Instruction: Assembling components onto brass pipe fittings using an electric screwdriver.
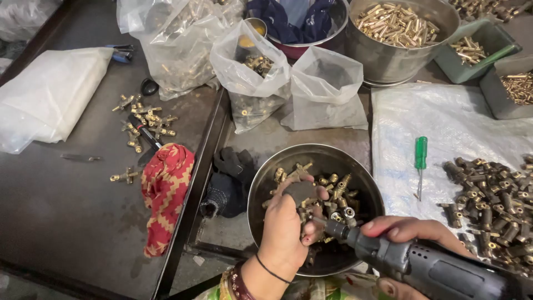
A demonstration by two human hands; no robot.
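The left hand (288,222) reaches into a steel bowl (261,183) of brass fittings at the near centre, its fingers curled shut around one brass fitting (302,191) held just above the heap. The right hand (408,236) is wrapped tight around a dark grey power tool (422,266), whose nose points left and meets the held fitting; the thumb lies along the tool's top. A thin black band circles the left wrist.

Right of the bowl, a white plastic sheet (444,128) covers the table. On it lies a green-handled screwdriver (420,164), and at its right edge a pile of darker fittings (494,205).

Beyond the bowl stand two open clear bags: the left bag (252,78) holds brass parts, the right bag (327,89) shows dark contents that cannot be made out. A larger clear bag (177,44) of brass pieces lies further left. Far right, a big steel pot (388,61) is full of brass rods, with a green tray (477,50) and a grey tray (505,94) of small brass bits beside it.

Left of the bowl lie a black glove (227,183) and a red patterned cloth (166,189). Loose fittings (144,119) are scattered on the dark table, and a folded white bag (50,94) rests at the far left.
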